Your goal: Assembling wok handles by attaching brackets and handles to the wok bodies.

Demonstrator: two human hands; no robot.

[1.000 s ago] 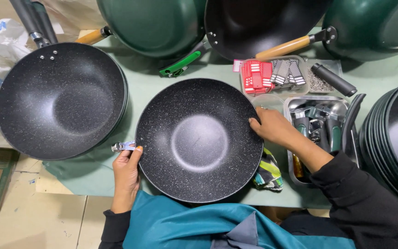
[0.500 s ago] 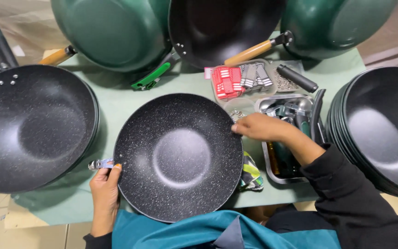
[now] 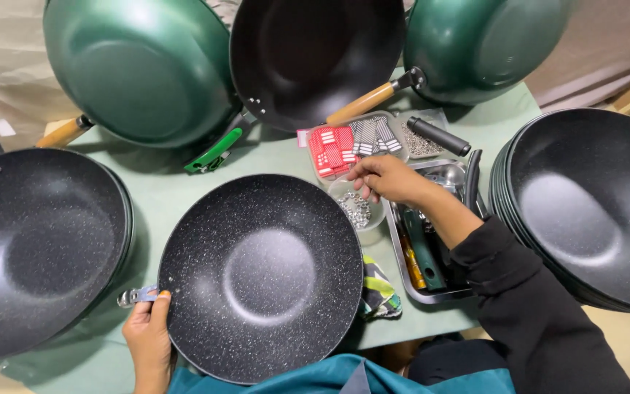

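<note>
A speckled black wok [image 3: 260, 277] sits on the pale green table [image 3: 162, 193] right in front of the person. The left hand [image 3: 147, 339] is closed on its near-left rim, thumb over the edge, just beside a small metal handle bracket [image 3: 134, 296] that sticks out from the pan.

The right hand [image 3: 388, 179] reaches over a small clear bowl of metal fasteners [image 3: 359, 208], fingers curled down and pinched together — whether they hold a piece is hard to tell from here.

Just beyond that hand lies a flat packet of red cards with white marks [image 3: 332, 149], and next to it a packet patterned in grey and white [image 3: 375, 136]; a clear bag of small grey parts [image 3: 421, 142] lies further right. A black handle [image 3: 439, 136] lies across that bag.

A steel tray [image 3: 421, 292] of tools sits under the right forearm, its contents largely hidden by the black sleeve [image 3: 534, 314]. A folded green-and-yellow cloth [image 3: 380, 292] peeks from under the wok.

Stacks of black pans — one on the left [image 3: 38, 248], one on the right [image 3: 585, 204] — are cut off by the frame edges.
</note>
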